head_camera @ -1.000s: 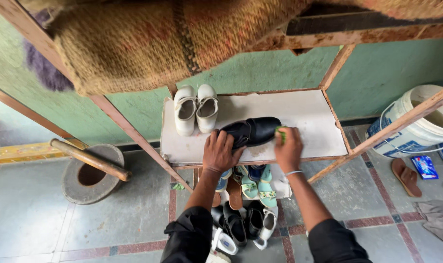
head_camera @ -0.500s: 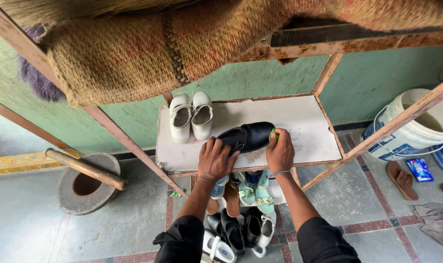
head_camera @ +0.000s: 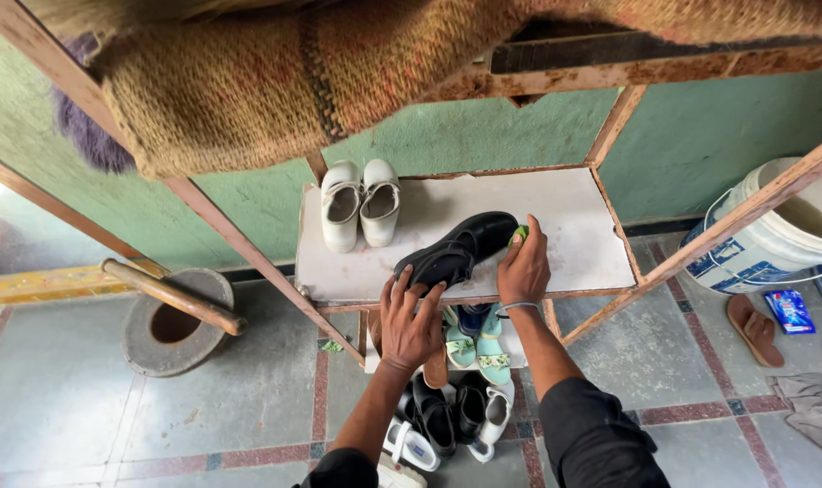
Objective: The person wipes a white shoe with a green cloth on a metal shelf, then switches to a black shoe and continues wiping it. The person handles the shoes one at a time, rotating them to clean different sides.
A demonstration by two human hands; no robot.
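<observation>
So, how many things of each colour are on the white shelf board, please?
White shoes: 2
Black shoe: 1
Green item under the right hand: 1
Total: 4

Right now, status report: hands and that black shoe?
Left hand steadies black shoe. Right hand presses green pad on its toe. White shoes behind, apart.

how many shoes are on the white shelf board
3. A pair of white shoes stands at the back left of the white shelf board; one black shoe lies near the front, under both hands. More footwear sits on lower shelves.
</observation>
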